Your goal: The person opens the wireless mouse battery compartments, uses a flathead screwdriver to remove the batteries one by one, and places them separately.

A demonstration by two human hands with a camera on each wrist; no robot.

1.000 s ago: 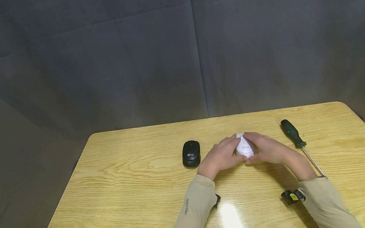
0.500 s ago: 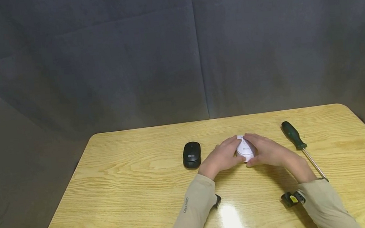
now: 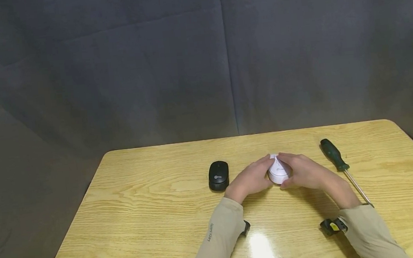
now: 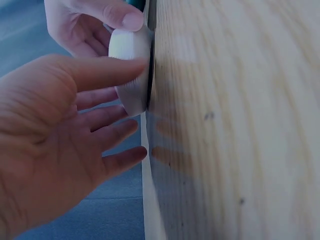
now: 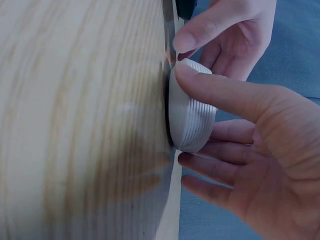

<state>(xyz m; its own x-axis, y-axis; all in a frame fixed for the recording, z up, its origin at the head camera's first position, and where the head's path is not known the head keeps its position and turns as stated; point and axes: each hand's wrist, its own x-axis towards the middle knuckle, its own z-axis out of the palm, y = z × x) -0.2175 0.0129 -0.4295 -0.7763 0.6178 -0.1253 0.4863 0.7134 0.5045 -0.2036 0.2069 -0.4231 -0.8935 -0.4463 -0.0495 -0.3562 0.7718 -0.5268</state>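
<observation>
In the head view a rounded white ridged object (image 3: 279,172) with small dark print on top stands right of the middle of the wooden table (image 3: 155,215). My left hand (image 3: 254,178) holds its left side, and my right hand (image 3: 303,171) grips its right side. The left wrist view shows the left thumb across the near face of the white ridged object (image 4: 131,95), with two fingertips spread past its end. Fine parallel ridges run round the white ridged object (image 5: 196,115) in the right wrist view, its dark underside close to the tabletop. The object's kind does not show.
A black computer mouse (image 3: 219,176) lies left of the hands. To their right lies a screwdriver with a dark green handle (image 3: 331,153), its metal shaft pointing toward the right forearm. A dark grey curtain (image 3: 171,66) hangs behind the table's back edge.
My left thumb has drawn back leftward from the front of the white object, showing more of its ridged front. The whole scene shifts slightly down and right in the head view.
</observation>
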